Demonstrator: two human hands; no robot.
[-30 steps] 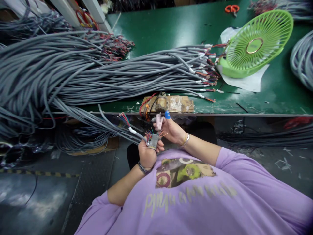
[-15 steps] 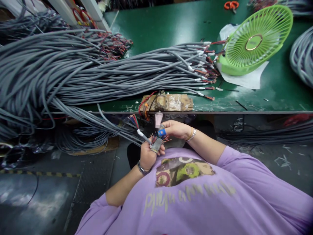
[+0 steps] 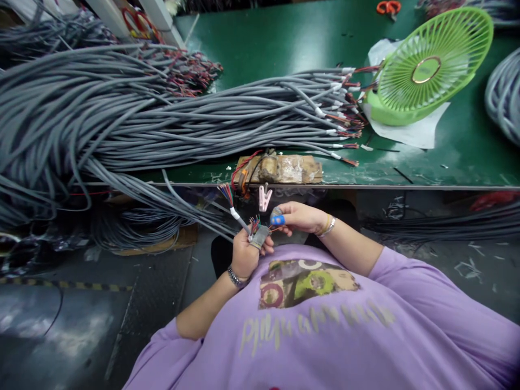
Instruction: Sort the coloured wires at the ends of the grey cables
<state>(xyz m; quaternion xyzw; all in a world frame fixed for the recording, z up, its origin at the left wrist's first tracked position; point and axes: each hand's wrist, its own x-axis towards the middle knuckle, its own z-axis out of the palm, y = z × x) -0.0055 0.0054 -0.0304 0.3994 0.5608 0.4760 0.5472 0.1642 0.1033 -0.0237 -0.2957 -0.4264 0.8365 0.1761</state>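
My left hand is closed around a flat grey connector and the end of a grey cable. Thin coloured wires stick out by the connector's upper end. The cable's white-banded stub rises beside that hand, its coloured wire ends fanned out. To the right, my right hand has a blue wrap on one digit. Its fingers pinch a reddish wire that runs towards the connector. Just above both hands, a pink clothes peg hangs at the bench edge.
Many grey cables lie across the green bench, stripped ends pointing right. A wooden block sits at its front edge. Further right stand a green fan and a coiled cable. Orange-handled scissors lie at the back.
My right hand has drawn a little to the right, away from the connector. The pink peg's two legs now show apart. My left hand keeps its hold in nearly the same place.
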